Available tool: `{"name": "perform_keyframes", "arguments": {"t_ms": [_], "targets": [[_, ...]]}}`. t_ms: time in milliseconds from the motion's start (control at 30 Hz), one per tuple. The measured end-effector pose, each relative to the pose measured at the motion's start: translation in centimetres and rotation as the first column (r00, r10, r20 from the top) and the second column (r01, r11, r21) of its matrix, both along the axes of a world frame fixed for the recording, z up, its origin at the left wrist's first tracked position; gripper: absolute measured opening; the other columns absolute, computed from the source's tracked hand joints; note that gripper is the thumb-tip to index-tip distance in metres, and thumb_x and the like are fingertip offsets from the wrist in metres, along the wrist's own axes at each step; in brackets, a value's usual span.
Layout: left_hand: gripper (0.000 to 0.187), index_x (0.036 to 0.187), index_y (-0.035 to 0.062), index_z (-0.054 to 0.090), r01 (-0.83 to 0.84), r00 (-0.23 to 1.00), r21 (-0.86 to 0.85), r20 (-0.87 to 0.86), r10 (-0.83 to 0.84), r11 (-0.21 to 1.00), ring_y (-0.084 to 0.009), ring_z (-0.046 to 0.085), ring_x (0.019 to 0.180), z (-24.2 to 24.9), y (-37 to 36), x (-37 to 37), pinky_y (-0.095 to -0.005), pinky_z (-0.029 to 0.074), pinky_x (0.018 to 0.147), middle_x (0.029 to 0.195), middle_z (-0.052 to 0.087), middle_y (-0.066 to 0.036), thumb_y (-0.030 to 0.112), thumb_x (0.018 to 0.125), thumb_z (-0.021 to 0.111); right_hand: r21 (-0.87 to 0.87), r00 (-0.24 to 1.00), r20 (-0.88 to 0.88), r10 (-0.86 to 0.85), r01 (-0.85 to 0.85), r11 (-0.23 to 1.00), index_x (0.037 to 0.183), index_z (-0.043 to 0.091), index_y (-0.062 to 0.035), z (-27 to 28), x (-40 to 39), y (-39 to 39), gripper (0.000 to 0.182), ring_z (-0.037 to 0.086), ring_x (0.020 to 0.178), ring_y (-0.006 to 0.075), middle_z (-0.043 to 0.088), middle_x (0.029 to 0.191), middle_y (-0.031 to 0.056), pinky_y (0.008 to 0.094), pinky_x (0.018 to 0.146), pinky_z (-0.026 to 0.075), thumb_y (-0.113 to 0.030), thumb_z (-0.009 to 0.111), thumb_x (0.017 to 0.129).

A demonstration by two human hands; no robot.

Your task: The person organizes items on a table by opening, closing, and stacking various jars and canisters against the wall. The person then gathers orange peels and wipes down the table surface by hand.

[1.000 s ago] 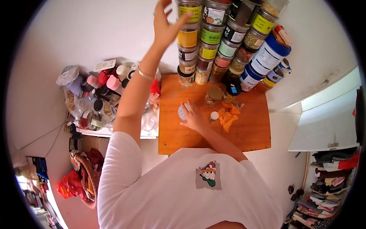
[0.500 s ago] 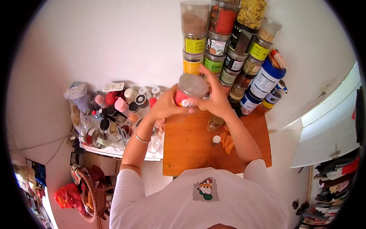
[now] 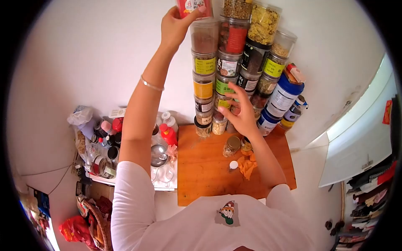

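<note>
High at the top of the view, my left hand (image 3: 175,28) grips a clear jar with a red label (image 3: 188,9), whose upper part is cut off by the frame edge. The jar's base is right at the top of the leftmost stack, just over a jar of brown powder (image 3: 204,38). My right hand (image 3: 242,116) holds nothing, its fingers apart, in front of the middle stacks near a green-labelled jar (image 3: 225,86). Below it on the wooden table (image 3: 201,171) are a small jar with a gold lid (image 3: 231,146) and an orange cloth (image 3: 248,166).
Tall stacks of jars lean near the wall, with blue-lidded tubs (image 3: 286,92) at the right. A small white-capped bottle (image 3: 233,165) stands on the table. On the left, a white side table holds a red bottle (image 3: 168,134), a glass lid (image 3: 159,154) and several other bottles.
My left hand has carried the red-labelled jar up and left, to the top of the leftmost stack. My right hand has let go of it and dropped lower, fingers spread.
</note>
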State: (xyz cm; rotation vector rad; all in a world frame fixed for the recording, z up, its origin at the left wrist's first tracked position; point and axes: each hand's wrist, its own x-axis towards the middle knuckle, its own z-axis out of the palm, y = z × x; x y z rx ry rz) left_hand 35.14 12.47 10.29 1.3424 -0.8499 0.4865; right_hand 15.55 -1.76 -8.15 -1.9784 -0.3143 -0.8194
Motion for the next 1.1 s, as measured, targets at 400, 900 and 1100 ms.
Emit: {"name": "perform_keyframes", "arguments": {"t_ms": [400,900,1100], "targets": [[0.056,0.108,-0.004,0.059,-0.101,0.991,0.012,0.089,0.099,0.995,-0.0157,0.063,0.083,-1.2,-3.8,3.4,-0.0293,0.052,0.073,0.095,0.067,-0.011,0.036,0.076,0.082,0.018,0.998,-0.057,-0.008,0.009,1.0,0.14,0.043,-0.0084,-3.6,-2.0,-0.5,0.062,0.058,0.116,0.0254,0.043,0.138,0.015,0.0362,0.092,0.052,-0.018,0.073,0.087],[0.066,0.101,0.0013,0.061,-0.04,0.996,-0.034,0.081,0.043,0.999,-0.0256,0.065,0.088,-2.5,-5.5,4.7,-0.0362,0.053,0.079,0.097,0.067,-0.014,0.035,0.052,0.091,0.155,0.926,-0.375,0.046,0.014,0.988,0.129,0.056,-0.0071,-14.0,-4.6,-2.7,0.044,0.054,0.121,0.0261,0.048,0.137,0.0109,0.0373,0.097,0.047,-0.013,0.069,0.087],[0.104,0.111,-0.0084,0.045,-0.364,0.894,-0.105,0.24,0.378,0.926,-0.0374,0.052,0.106,-3.7,-8.6,8.9,-0.0406,0.044,0.094,0.109,0.051,-0.025,0.053,0.042,0.093,0.159,0.891,-0.436,0.126,-0.061,0.985,0.132,0.054,-0.0047,-16.2,-6.4,-3.1,0.041,0.054,0.121,0.0251,0.047,0.14,0.0102,0.0371,0.098,0.046,-0.017,0.064,0.093]]}}
